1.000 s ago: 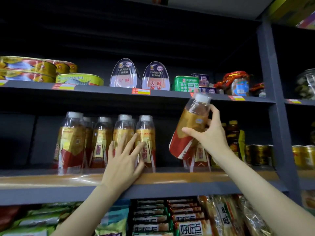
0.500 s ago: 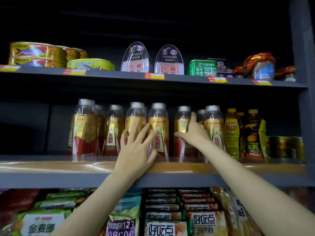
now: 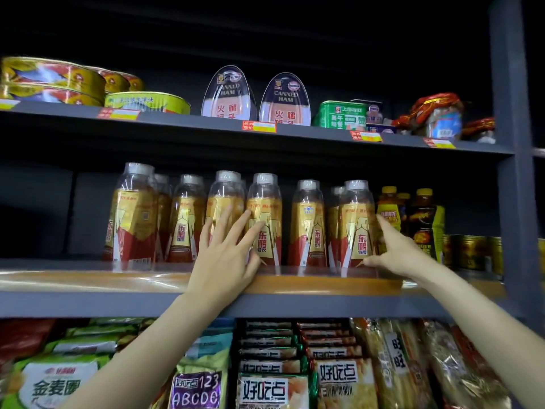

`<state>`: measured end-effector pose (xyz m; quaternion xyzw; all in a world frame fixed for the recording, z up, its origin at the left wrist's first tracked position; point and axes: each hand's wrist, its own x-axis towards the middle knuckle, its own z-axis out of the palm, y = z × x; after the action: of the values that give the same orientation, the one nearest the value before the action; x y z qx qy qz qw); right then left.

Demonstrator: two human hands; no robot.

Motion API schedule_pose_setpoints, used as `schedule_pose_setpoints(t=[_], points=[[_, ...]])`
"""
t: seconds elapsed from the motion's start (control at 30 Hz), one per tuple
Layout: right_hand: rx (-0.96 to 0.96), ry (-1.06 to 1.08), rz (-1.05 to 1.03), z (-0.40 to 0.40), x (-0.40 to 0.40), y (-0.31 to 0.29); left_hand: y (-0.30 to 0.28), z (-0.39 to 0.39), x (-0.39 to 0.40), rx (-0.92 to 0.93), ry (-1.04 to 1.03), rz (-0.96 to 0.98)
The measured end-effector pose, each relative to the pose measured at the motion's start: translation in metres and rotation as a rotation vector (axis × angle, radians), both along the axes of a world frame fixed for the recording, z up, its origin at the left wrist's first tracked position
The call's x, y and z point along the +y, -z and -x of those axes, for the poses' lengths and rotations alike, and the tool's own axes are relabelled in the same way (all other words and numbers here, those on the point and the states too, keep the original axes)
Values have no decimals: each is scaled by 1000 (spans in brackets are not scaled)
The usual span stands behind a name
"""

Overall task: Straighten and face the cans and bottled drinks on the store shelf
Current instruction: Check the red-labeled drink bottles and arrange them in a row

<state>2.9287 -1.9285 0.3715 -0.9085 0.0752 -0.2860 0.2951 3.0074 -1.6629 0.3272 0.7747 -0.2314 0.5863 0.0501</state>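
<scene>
A: Where do the drinks stand?

B: A row of gold-and-red bottles [image 3: 308, 222] stands upright on the middle shelf [image 3: 88, 302], white caps up, with more of the same behind them.

A: And the left hand?

B: The left hand [image 3: 227, 255] lies flat with straight, spread fingers against 2 neighbouring bottles, its heel near the shelf's front edge. It curls round nothing.

A: The right hand?

B: The right hand [image 3: 398, 252] holds the rightmost gold bottle [image 3: 356, 222] low down, thumb at the front of its base and index finger up along its right side. That bottle stands upright, label forward.

A: What is beside it?

B: Yellow-capped bottles [image 3: 424, 219] stand just to its right, then gold cans [image 3: 472, 252] near the upright post [image 3: 513, 172].

A: Above and below?

B: The top shelf [image 3: 177, 122] carries flat fish tins [image 3: 53, 81], 2 canned ham tins [image 3: 256, 97] and a green tin [image 3: 342, 113]. Snack packets [image 3: 271, 391] fill the space below.
</scene>
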Motion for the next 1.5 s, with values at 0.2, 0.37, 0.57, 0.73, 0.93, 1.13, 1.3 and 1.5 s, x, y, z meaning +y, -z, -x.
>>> schedule_pose_setpoints(t=[0.2, 0.37, 0.57, 0.73, 0.93, 1.13, 1.3, 1.5], points=[[47, 63, 60, -25, 9, -8, -1, 2, 0, 6, 2, 1], [106, 139, 135, -53, 22, -13, 0, 1, 0, 16, -1, 5], [-140, 165, 168, -75, 20, -14, 1, -2, 1, 12, 1, 8], [-191, -273, -292, -65, 38, -23, 0, 1, 0, 7, 10, 13], [5, -287, -248, -61, 53, -16, 0, 2, 1, 32, 16, 15], [-48, -210, -273, -48, 20, -16, 1, 3, 1, 27, 19, 24], [-30, -199, -352, -39, -2, -17, 0, 4, 1, 28, 6, 27], [-184, -100, -210, -32, 12, -20, -2, 7, 2, 77, 63, 43]])
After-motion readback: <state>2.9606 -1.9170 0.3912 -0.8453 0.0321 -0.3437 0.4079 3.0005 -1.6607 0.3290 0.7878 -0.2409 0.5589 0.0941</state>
